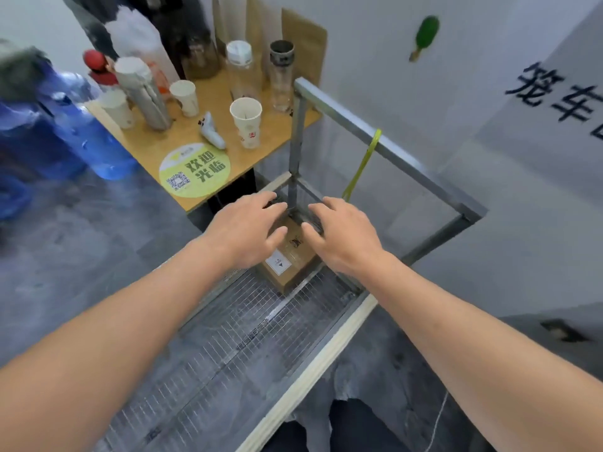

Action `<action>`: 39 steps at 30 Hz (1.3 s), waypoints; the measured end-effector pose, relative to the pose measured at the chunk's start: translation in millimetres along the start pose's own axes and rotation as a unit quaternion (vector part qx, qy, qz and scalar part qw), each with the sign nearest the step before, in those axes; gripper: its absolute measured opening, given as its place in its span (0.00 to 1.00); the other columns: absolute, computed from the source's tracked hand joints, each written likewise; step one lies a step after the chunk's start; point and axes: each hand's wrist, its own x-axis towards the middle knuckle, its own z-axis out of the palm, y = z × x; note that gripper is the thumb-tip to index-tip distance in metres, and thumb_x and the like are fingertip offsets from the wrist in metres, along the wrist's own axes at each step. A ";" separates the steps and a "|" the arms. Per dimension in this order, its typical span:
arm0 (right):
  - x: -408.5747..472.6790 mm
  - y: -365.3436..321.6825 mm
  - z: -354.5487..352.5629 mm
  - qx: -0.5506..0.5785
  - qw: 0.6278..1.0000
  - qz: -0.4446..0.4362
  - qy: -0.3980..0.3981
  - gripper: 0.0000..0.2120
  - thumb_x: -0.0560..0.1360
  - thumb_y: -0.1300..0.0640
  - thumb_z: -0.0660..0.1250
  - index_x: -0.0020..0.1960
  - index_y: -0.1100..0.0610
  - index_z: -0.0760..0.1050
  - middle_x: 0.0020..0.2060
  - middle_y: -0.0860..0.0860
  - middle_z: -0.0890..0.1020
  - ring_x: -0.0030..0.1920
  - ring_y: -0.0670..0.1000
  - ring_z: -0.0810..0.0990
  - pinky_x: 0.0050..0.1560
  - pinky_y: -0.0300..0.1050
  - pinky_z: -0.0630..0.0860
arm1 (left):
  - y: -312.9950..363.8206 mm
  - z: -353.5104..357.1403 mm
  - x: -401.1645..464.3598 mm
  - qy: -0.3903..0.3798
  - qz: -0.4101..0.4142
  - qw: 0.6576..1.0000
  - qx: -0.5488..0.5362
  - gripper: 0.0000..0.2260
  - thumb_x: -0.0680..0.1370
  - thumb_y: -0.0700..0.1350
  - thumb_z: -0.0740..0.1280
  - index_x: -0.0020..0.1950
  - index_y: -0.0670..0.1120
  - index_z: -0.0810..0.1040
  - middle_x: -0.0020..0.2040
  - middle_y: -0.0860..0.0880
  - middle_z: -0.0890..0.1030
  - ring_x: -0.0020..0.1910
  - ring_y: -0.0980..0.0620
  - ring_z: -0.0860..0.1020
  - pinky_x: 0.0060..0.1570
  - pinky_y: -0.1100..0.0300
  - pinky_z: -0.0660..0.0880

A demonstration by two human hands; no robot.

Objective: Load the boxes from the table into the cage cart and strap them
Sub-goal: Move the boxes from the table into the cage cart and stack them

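Both hands hover palm-down w/ fingers spread & relaxed, gripping nothing: left hand (243, 230) and right hand (341, 236) sit side by side over a brown cardboard box (292, 259). Whether fingertips actually touch the box top can't be told; thumbs point inward toward each other across a narrow gap.

Box lies directly under & between the hands, on the wire-mesh floor (235, 337) of the cage cart, tucked into the cart's far corner. White label w/ a small dark mark shows on the box top, just nearer than the thumbs.

Just beyond the fingertips stands the cart's upright metal corner post (297, 138). From its top a metal rail (385, 141) runs off to the right of the right hand, then turns back toward the person. A yellow-green strap (363, 164) is looped over that rail & hangs down, its lower end just beyond the right hand's fingers.

Farther out, beyond & left of the left hand, is a wooden table (156, 145) w/ paper cups, clear bottles, a stack of cups & a round green sticker w/ a QR code. A big blue water bottle (81, 135) stands left of the table, blurred. Grey wall w/ black characters is off to the right.
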 end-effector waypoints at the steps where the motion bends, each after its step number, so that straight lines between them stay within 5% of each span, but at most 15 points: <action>1: -8.7 -1.6 -11.2 0.000 1.000 0.004 0.007 0.24 0.84 0.41 0.56 0.72 0.53 0.73 0.71 0.56 0.74 0.72 0.59 0.70 0.72 0.57 0.67 | 5.7 -11.7 -2.6 0.003 0.005 1.000 0.002 0.27 0.84 0.60 0.58 0.81 0.52 0.65 0.81 0.49 0.64 0.76 0.44 0.67 0.68 0.46 0.73; 12: -109.2 37.3 -98.9 -0.010 0.991 0.085 0.103 0.26 0.83 0.39 0.56 0.75 0.51 0.71 0.73 0.54 0.74 0.74 0.57 0.69 0.74 0.56 0.66 | 113.3 -85.2 -7.2 0.060 0.118 0.991 0.015 0.26 0.84 0.60 0.59 0.81 0.54 0.65 0.79 0.51 0.66 0.75 0.46 0.69 0.64 0.46 0.77; 28: -333.1 124.0 -125.4 0.037 0.939 0.287 0.186 0.26 0.82 0.39 0.59 0.74 0.52 0.73 0.71 0.52 0.76 0.72 0.56 0.72 0.73 0.54 0.66 | 327.8 -95.8 -53.8 0.056 0.323 0.944 0.024 0.25 0.84 0.59 0.60 0.81 0.53 0.65 0.78 0.51 0.68 0.74 0.46 0.70 0.64 0.48 0.75; 39: -462.7 143.1 -110.9 0.013 0.861 0.455 0.227 0.26 0.83 0.39 0.56 0.73 0.52 0.74 0.72 0.54 0.75 0.74 0.57 0.69 0.76 0.55 0.63 | 449.7 -70.6 -85.5 0.001 0.506 0.862 0.036 0.23 0.85 0.59 0.56 0.80 0.54 0.66 0.77 0.54 0.67 0.73 0.48 0.70 0.63 0.47 0.76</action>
